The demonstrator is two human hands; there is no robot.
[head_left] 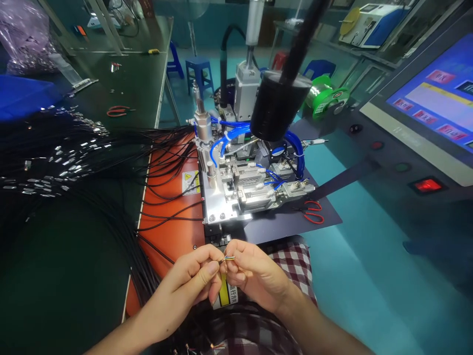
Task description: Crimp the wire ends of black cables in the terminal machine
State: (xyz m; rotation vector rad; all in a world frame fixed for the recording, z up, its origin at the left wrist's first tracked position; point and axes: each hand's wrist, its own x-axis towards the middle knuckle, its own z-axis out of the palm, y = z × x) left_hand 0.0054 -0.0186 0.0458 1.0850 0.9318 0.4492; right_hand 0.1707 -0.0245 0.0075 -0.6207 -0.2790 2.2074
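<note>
My left hand (pixel 195 278) pinches the end of a black cable, where thin coloured wires (pixel 229 258) come out of its jacket. The fingers of my right hand (pixel 254 271) are closed on those wires, at their tips. Both hands meet low in the middle of the view, in front of the metal machine (pixel 240 182) and above my lap. Under the hands a yellow and white label (pixel 225 293) shows in part. More cable ends with bare coloured wires (pixel 212 346) lie in my lap at the bottom edge.
Black cables (pixel 125 261) with shiny ends heap on the dark table (pixel 55 276) at left, some running across the orange surface (pixel 166 170). Red-handled snips (pixel 314 213) lie right of the machine; another pair (pixel 118 111) lies on the table. A control screen (pixel 439 98) and green spool (pixel 327 97) stand at right.
</note>
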